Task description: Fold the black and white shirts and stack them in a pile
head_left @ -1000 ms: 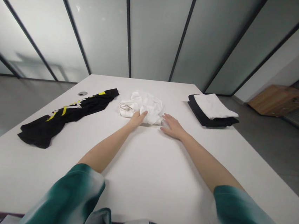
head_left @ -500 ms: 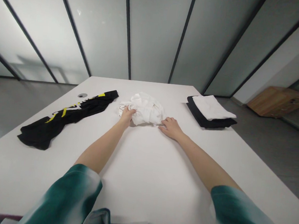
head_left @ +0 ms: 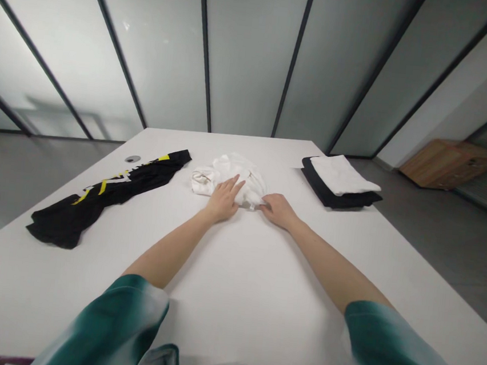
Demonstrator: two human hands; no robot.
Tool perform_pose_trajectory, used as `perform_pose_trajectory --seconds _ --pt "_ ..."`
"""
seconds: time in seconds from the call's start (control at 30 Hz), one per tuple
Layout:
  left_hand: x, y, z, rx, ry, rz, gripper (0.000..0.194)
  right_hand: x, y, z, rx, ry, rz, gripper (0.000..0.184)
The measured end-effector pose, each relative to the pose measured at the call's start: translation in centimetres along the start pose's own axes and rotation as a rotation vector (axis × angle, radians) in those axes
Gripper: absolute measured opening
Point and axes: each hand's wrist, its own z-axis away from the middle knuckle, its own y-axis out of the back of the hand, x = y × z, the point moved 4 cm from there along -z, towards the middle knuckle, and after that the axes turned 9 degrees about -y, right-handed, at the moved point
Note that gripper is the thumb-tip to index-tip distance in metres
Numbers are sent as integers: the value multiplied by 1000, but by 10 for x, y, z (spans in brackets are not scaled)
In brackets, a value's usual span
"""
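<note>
A crumpled white garment (head_left: 233, 165) lies bunched in the middle of the table; its exact kind does not show. My left hand (head_left: 223, 202) rests against its near side with the fingers spread over the fabric. At the garment's near right corner, my right hand (head_left: 280, 210) pinches the edge between thumb and fingers. A small white tag or flap shows between the two hands.
On the left of the white table (head_left: 232, 296) a black garment (head_left: 117, 190) with yellow and white markings lies lengthwise. Back right, a folded white garment (head_left: 342, 175) rests on folded black cloth (head_left: 332, 199). A wooden cabinet (head_left: 447, 163) stands beyond on the floor.
My left hand has moved from gripping the garment's left side to lying rightward on its front, fingers spread. My right hand has closed on the near right edge.
</note>
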Motion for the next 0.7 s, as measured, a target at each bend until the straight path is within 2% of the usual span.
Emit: perform_pose_trajectory --seconds 0.07,0.13,0.2,0.3,0.4,0.47,0.6,0.7 --pt "1 -6 0 -110 34 17 77 -2 -2 2 -25 43 -21 19" --pt "-3 -10 0 -148 95 46 78 -2 -3 3 -44 54 -27 23" --pt "-9 -10 -1 -121 143 90 72 -1 -4 3 -45 50 -24 28" --pt "-14 -6 -2 -39 177 148 48 1 -5 3 -19 32 -25 38" --pt "-11 -1 -3 24 158 112 29 4 -5 2 28 -9 -32 46" --pt "-6 3 -3 56 90 60 21 8 -5 1 61 -56 -28 46" --pt "5 8 -5 87 -41 49 17 19 -5 2 71 -152 15 46" --pt "5 8 -8 34 55 135 16 24 -6 2 61 -205 33 53"
